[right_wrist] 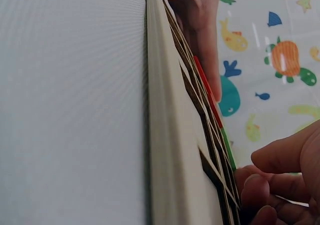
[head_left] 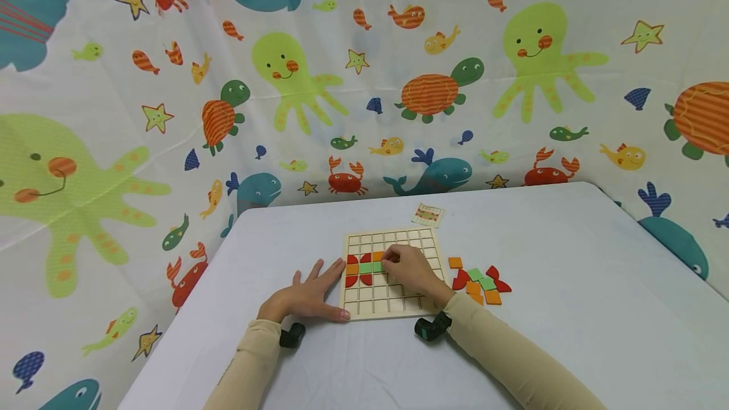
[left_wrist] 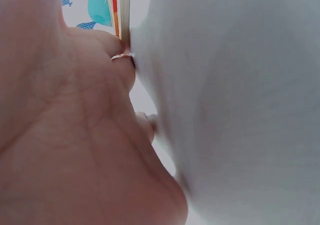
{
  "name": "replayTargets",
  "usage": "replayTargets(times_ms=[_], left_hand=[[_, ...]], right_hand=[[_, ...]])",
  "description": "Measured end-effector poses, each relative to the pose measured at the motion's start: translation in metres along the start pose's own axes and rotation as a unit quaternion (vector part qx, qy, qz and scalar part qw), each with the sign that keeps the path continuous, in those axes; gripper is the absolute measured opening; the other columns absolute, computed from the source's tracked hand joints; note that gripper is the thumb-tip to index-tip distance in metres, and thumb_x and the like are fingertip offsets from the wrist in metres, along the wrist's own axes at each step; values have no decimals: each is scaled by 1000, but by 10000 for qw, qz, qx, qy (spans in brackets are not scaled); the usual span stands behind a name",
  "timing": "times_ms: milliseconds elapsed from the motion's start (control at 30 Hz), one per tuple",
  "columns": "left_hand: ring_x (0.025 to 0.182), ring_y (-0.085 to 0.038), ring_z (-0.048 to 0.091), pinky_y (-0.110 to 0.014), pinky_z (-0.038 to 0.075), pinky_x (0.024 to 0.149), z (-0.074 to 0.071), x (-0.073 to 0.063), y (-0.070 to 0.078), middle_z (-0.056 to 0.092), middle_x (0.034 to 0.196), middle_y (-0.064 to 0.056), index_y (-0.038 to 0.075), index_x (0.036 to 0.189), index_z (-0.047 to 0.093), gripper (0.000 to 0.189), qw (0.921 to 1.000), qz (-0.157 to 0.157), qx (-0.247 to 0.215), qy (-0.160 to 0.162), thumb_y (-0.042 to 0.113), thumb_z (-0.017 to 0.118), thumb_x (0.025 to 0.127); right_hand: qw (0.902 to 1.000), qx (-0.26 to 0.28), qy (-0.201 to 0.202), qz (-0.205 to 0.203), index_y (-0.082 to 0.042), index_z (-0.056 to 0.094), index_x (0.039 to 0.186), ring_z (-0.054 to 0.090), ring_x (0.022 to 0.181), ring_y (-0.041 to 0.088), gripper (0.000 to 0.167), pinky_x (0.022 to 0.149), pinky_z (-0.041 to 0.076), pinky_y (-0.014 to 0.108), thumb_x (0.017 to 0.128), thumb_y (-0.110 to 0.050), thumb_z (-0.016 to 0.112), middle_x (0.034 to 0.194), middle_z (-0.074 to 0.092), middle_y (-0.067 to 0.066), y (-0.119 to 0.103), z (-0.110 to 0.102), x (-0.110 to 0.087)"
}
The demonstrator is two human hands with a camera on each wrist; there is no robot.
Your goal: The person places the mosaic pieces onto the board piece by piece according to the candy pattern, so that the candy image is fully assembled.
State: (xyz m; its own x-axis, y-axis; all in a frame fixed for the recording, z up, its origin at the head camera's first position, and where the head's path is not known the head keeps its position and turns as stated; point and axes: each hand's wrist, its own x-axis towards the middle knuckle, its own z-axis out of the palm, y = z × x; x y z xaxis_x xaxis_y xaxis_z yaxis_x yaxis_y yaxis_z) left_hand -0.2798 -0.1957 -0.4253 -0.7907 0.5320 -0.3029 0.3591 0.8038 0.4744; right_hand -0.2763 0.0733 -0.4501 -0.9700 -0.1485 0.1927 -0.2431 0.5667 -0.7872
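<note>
On the table lies a wooden grid board (head_left: 367,309) with red curved tiles (head_left: 366,280), orange square tiles (head_left: 352,269) and green square tiles (head_left: 366,267) in cells at its left. My left hand (head_left: 307,296) rests spread beside the board, its index finger and thumb at the left edge; its palm (left_wrist: 85,125) fills much of the left wrist view. Bent over the board, my right hand (head_left: 411,267) has its fingertips at the rightmost green square tile (head_left: 378,267), pinching at its edge. In the right wrist view, curled fingers (right_wrist: 287,185) meet the board's surface by the green strip.
Right of the board is a loose pile of orange tiles (head_left: 492,297), red curved pieces (head_left: 503,286) and green tiles (head_left: 487,283). One orange square (head_left: 455,262) lies apart. A small pattern card (head_left: 428,214) sits behind the board. A sea-animal curtain hangs behind the white table (head_left: 569,258).
</note>
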Motion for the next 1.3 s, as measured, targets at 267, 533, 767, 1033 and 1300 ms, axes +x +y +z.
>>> replayTargets(times_ms=[267, 533, 767, 1033, 1300], left_hand=[[163, -43, -3, -77, -4, 120, 1, 0, 0, 12, 180, -7, 15, 173, 18, 121, 9998, -112, 167, -19, 61, 84, 84], [163, -43, -3, -77, -5, 120, 1, 1, 1, 13, 180, -8, 15, 173, 18, 121, 9998, -136, 148, -18, 60, 85, 83], [163, -43, -3, -77, -5, 121, 1, 0, 3, 13, 179, -8, 15, 173, 18, 121, 9997, -185, 176, -7, 61, 85, 83], [163, -43, -2, -77, -5, 120, 1, 1, 2, 13, 179, -8, 14, 173, 19, 121, 9997, -148, 189, 17, 60, 86, 82], [163, -43, -2, -77, -5, 120, 1, 0, 3, 14, 179, -9, 14, 173, 20, 121, 9998, -130, 160, 43, 59, 86, 82]], right_hand=[[9997, 161, -174, 80, -8, 77, 102, 60, 78, 15, 8, 74, 54, 32, 102, -11, 70, 89, 68, -2, 1, -3, 1], [9917, 753, -971, 387, -5, 76, 112, 66, 76, 17, 17, 70, 55, 28, 106, -18, 68, 94, 71, 1, 4, -20, 3], [9814, 1140, -1497, 368, 0, 73, 123, 68, 79, 21, 25, 69, 58, 28, 107, -18, 66, 95, 72, 6, 3, -39, 4], [9764, 1251, -1725, 357, 2, 72, 125, 69, 78, 22, 28, 70, 57, 27, 109, -20, 64, 101, 74, 12, 6, -56, 6], [9774, 990, -1847, 270, 6, 70, 126, 70, 80, 24, 32, 74, 58, 31, 109, -20, 62, 100, 76, 13, 12, -76, 7]])
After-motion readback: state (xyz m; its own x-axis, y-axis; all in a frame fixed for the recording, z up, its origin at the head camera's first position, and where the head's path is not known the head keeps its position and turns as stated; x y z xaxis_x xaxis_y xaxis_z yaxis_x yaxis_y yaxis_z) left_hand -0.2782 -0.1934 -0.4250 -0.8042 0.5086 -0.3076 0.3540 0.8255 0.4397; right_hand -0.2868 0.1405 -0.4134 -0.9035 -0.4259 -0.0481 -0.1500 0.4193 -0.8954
